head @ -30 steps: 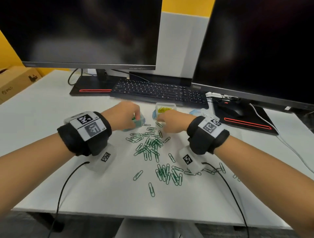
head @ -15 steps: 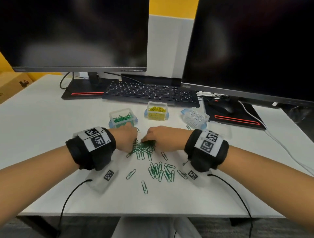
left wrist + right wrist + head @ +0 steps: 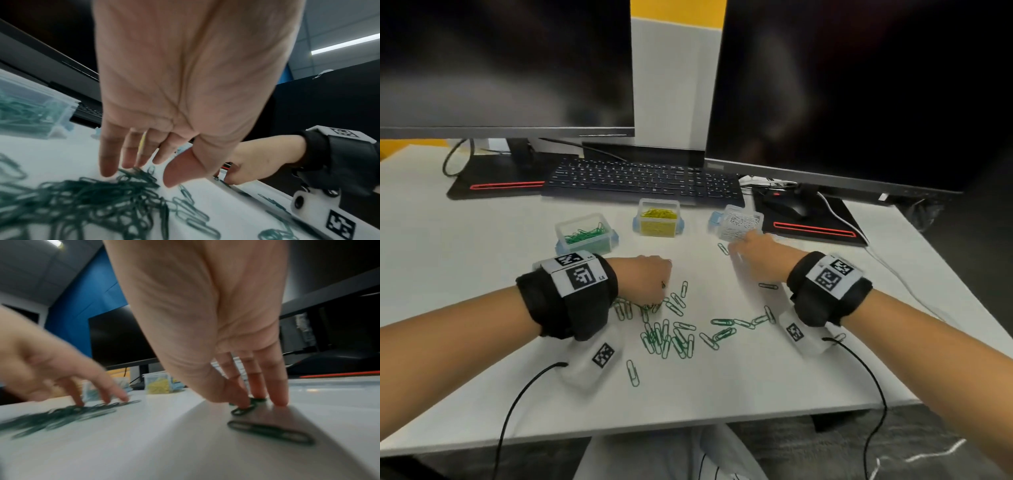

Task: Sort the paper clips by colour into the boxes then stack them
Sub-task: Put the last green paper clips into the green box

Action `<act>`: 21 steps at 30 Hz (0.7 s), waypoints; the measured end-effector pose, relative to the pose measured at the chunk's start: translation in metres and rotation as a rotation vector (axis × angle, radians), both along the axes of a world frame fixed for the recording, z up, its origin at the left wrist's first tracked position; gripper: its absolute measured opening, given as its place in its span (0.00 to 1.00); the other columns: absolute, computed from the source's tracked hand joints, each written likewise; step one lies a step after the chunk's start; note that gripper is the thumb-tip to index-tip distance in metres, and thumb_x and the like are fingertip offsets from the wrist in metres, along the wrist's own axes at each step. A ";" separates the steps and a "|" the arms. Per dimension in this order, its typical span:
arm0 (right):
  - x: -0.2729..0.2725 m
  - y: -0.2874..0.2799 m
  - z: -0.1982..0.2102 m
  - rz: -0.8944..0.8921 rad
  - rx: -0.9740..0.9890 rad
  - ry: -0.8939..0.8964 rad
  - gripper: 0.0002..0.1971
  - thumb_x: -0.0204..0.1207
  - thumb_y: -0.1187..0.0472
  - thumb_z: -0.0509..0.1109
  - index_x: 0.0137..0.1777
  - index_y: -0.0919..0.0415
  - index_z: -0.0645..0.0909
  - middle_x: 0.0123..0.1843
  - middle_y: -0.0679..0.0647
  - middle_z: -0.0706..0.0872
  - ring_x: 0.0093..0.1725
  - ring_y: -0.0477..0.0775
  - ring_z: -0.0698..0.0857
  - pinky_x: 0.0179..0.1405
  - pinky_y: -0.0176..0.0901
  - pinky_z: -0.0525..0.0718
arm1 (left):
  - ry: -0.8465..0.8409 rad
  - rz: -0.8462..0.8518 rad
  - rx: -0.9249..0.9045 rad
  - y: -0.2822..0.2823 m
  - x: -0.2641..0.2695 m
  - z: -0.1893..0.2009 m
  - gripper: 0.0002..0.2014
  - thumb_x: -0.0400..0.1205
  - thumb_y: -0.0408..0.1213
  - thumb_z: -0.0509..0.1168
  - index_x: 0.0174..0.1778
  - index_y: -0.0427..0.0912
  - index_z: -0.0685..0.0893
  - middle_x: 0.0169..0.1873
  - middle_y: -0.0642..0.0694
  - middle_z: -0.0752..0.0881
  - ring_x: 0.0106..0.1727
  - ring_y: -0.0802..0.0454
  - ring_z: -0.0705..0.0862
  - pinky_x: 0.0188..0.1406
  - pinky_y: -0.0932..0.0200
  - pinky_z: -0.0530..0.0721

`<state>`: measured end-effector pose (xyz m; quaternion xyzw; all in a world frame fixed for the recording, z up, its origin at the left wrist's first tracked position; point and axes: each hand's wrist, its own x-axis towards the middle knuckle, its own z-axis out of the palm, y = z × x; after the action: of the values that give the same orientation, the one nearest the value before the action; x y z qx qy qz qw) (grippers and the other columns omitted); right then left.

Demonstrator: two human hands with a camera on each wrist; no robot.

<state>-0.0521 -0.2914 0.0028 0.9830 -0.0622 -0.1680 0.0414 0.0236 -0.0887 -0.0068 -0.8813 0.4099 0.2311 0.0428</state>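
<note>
1. Step in hand, by judgement: gathering the loose green paper clips [image 3: 671,334] from the desk [image 3: 465,274] for transfer to the green box [image 3: 585,234]; the yellow box [image 3: 658,222] and the white box [image 3: 741,222] already hold their own colours.
2. Left hand [image 3: 645,282]: fingers extended and relaxed, tips resting on the edge of the clip pile; nothing gripped; the left wrist view confirms an open palm [image 3: 185,81].
3. Right hand [image 3: 760,255]: near the white box, fingertips [image 3: 277,395] pressed down on a stray clip [image 3: 243,409]; thumb and forefinger appear to close on it, but blur leaves the hold unconfirmed; I cannot tell whether it is gripped.
4. Technique: sweep scattered clips toward the main pile with flat fingers; then pinch a bunch between thumb and fingers; lift only once the bunch is compact, since interlocked clips may trail and drop.
5. Clip location: main pile centred between the wrists; a loose row runs toward the right wrist; one clip [image 3: 632,373] lies apart, nearer the desk edge.
6. Orientation: all clips lie flat; long axes are mixed; most in the pile run roughly toward and away from the person; the row at right runs mostly crosswise.
</note>
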 end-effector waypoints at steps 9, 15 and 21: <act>-0.018 0.036 -0.013 0.221 0.116 -0.045 0.26 0.81 0.72 0.57 0.79 0.58 0.67 0.67 0.61 0.73 0.66 0.63 0.74 0.55 0.44 0.69 | -0.003 -0.062 -0.087 -0.047 -0.001 -0.004 0.13 0.81 0.34 0.58 0.62 0.41 0.73 0.63 0.42 0.78 0.59 0.43 0.80 0.62 0.45 0.80; -0.072 -0.041 0.032 -0.083 0.137 0.066 0.30 0.78 0.64 0.66 0.80 0.52 0.67 0.73 0.51 0.75 0.54 0.44 0.73 0.49 0.28 0.67 | 0.024 -0.038 -0.128 -0.074 -0.004 0.009 0.27 0.85 0.34 0.56 0.81 0.39 0.59 0.80 0.41 0.65 0.77 0.42 0.68 0.73 0.54 0.66; -0.131 -0.068 0.023 -0.287 0.049 0.260 0.24 0.74 0.57 0.73 0.67 0.69 0.78 0.59 0.61 0.85 0.49 0.57 0.83 0.34 0.34 0.73 | 0.002 -0.207 -0.024 -0.092 -0.032 0.007 0.24 0.83 0.39 0.60 0.76 0.39 0.67 0.76 0.43 0.71 0.73 0.45 0.72 0.71 0.54 0.70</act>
<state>-0.1835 -0.3597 0.0262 0.9347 -0.1919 -0.2991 0.0009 -0.0081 -0.1810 0.0002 -0.8344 0.5016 0.2213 0.0556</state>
